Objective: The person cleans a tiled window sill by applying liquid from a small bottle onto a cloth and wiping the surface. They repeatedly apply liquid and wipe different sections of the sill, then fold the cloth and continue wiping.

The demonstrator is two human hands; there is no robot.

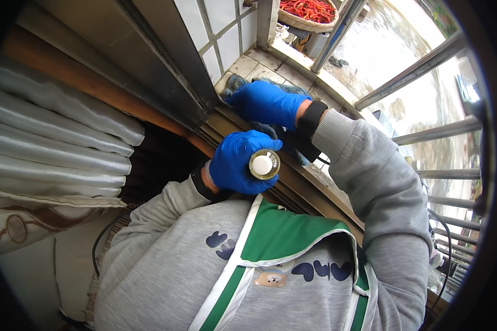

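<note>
My left hand (242, 162), in a blue glove, is wrapped around a round bottle or jar (264, 164) with a white centre, seen end-on; its sides are mostly hidden by the fingers. Beyond it, my right hand (267, 101), also gloved in blue, is bunched on a damp-looking blue-grey cloth (288, 87). The cloth lies over the inner edge of a tiled window ledge and the metal window track (310, 188). The right fingertips are hidden. Both wrists carry black bands.
A metal-framed sliding panel (149, 53) and a pale curtain (58, 145) stand on the left. White wall tiles (227, 37) border the ledge. Metal bars (414, 68) run along the outer side and right. Outside sits a woven basket (310, 25) of red chillies. A dark cable (449, 248) hangs right.
</note>
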